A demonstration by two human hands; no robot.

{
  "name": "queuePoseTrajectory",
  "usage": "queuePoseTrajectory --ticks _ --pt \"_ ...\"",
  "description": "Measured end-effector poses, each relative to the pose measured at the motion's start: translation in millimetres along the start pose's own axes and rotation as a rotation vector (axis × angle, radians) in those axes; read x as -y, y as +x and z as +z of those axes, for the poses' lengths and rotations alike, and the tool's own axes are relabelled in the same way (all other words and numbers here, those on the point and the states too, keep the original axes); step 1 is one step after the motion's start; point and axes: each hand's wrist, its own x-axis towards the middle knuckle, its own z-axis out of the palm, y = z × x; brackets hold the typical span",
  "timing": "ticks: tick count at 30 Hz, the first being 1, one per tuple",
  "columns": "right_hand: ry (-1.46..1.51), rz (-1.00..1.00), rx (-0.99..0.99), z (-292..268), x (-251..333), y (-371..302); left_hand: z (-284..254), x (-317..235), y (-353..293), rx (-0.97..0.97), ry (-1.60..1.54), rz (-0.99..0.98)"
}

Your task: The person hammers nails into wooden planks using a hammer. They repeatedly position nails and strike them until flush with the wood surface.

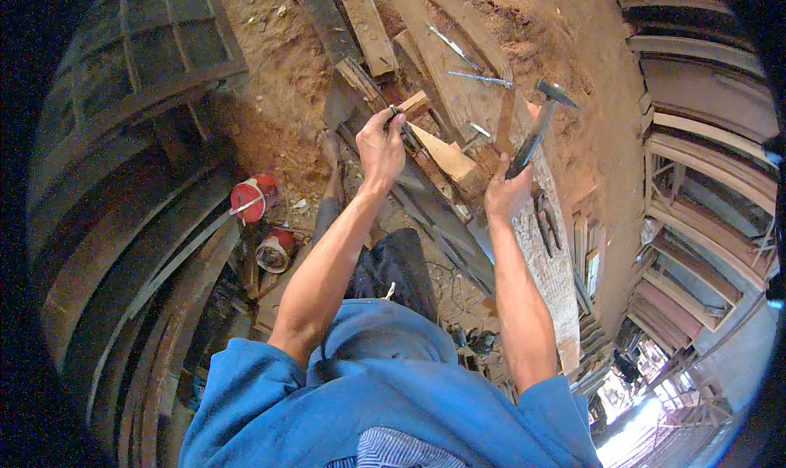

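One hammer in right hand, head up-right.

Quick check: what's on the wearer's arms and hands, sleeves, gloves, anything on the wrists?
Both forearms are bare. A loose blue short-sleeved top covers the upper arms, its sleeves ending around the elbows. The left hand and right hand wear no gloves. No watch, band or ring shows on either wrist or hand, though the fingers are too small to check closely.

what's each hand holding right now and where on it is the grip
The right hand grips a hammer at the lower end of its handle, head raised. The left hand pinches a small dark metal piece at its fingertips; what it is cannot be told.
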Motion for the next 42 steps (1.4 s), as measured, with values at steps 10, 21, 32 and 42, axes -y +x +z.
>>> queuePoseTrajectory --ticks 10,21,32,42 --pt "0.355 -0.27 0.286 -97 41 -5 -9 -17 -2 0.039 0.124 -0.055" --pt "-0.252 -0.698 0.829 -140 169 52 -17 -14 0 0.112 0.1 -0.324" --pt "-0.462 -0.989 0.803 -107 209 70 -12 -4 -15 -0.03 -0.093 -0.315" --pt "-0.634 -0.896 0.925 -109 242 55 -4 15 -16 -0.05 -0.132 -0.232"
